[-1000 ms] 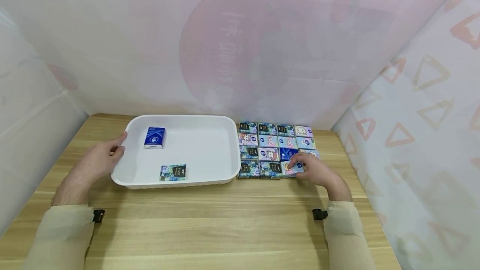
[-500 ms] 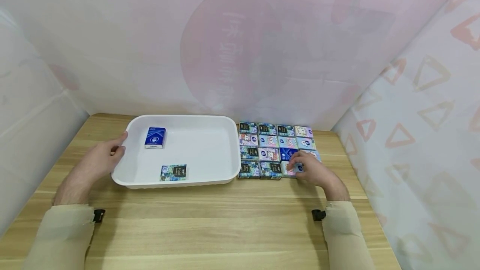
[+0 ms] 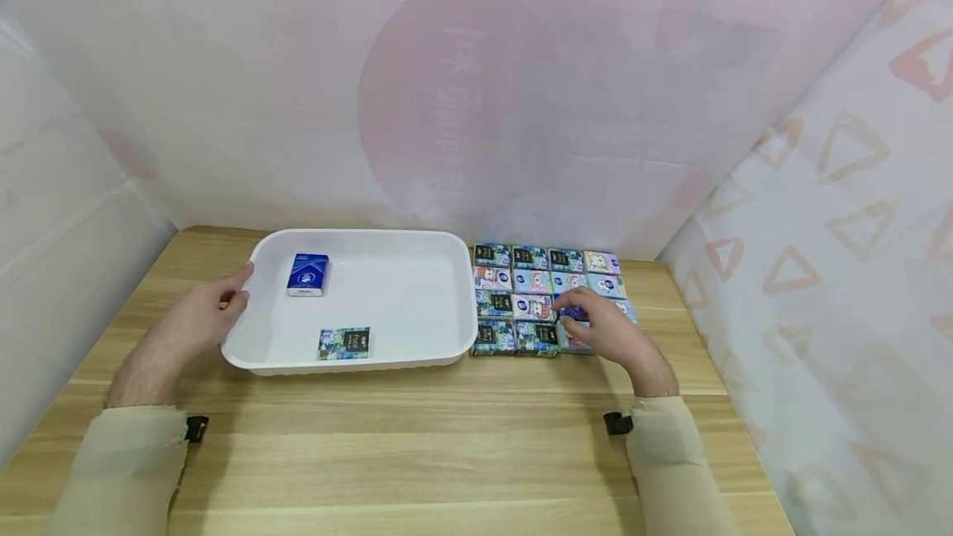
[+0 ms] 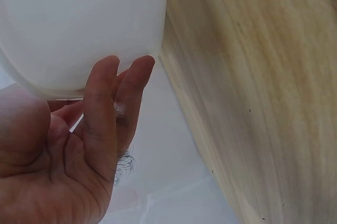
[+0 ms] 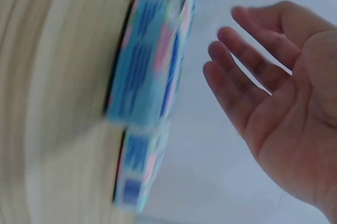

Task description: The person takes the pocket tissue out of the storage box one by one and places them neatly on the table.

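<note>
At the left end of the white tray (image 3: pixel 402 296), my left hand (image 3: pixel 197 317) holds the rim. In the left wrist view, its fingertips (image 4: pixel 105 69) lie against the tray's outer wall. Inside the tray are a blue tissue pack (image 3: pixel 308 274) and a dark floral tissue pack (image 3: pixel 344 343). My right hand (image 3: pixel 606 329) is over the front right of a block of small tissue packs. Its fingers are relaxed and hold nothing; the right wrist view shows them apart from a light blue pack (image 5: pixel 139 61). Beneath the hand, a pastel pack (image 3: pixel 573 339) and a blue pack (image 3: pixel 569 310) are partly hidden.
The packs stand in tight rows against the tray's right side, with dark floral packs (image 3: pixel 494 337) and pastel cartoon packs (image 3: pixel 532 280) among them. A wood-grain table (image 3: pixel 417 445) carries everything. Printed sheets (image 3: pixel 462 106) enclose the back and sides.
My right hand has come up off the front-row pastel pack and shifted slightly left. The left hand and the tray have stayed in place.
</note>
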A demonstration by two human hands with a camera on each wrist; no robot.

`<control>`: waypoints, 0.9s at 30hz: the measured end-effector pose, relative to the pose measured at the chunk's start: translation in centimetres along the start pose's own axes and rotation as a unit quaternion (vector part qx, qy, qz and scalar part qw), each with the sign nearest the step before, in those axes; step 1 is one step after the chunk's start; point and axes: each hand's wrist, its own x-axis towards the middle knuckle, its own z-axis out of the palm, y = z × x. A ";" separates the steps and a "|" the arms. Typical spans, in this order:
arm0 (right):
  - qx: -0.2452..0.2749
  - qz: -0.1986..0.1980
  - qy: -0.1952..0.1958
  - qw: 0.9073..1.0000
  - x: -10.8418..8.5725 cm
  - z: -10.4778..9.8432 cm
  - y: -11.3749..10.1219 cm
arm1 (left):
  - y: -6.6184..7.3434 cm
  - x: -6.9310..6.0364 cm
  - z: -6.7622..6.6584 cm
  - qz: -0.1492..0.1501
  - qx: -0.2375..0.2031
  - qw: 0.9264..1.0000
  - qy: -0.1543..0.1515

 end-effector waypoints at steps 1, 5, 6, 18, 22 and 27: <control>0.002 -0.001 0.008 1.000 0.2 0.1 -0.6 | -0.2 0.1 0.1 0.000 -0.003 1.000 0.000; -0.003 -0.018 0.035 0.999 1.1 0.8 -3.0 | -0.8 0.3 0.4 -0.003 -0.012 1.000 0.013; 0.000 -0.023 0.038 0.999 1.3 1.0 -3.7 | -0.8 0.3 0.5 -0.002 -0.015 1.000 0.013; 0.054 -0.060 0.013 0.997 4.2 4.2 -10.1 | 0.8 -0.4 0.0 0.002 -0.003 1.000 0.003; 0.056 -0.071 0.003 0.996 5.0 5.3 -11.9 | 0.8 -0.5 -0.1 -0.007 -0.006 1.000 0.001; 0.058 -0.084 -0.016 0.995 6.3 6.7 -14.1 | 0.6 -0.3 -0.1 -0.011 -0.008 1.000 -0.001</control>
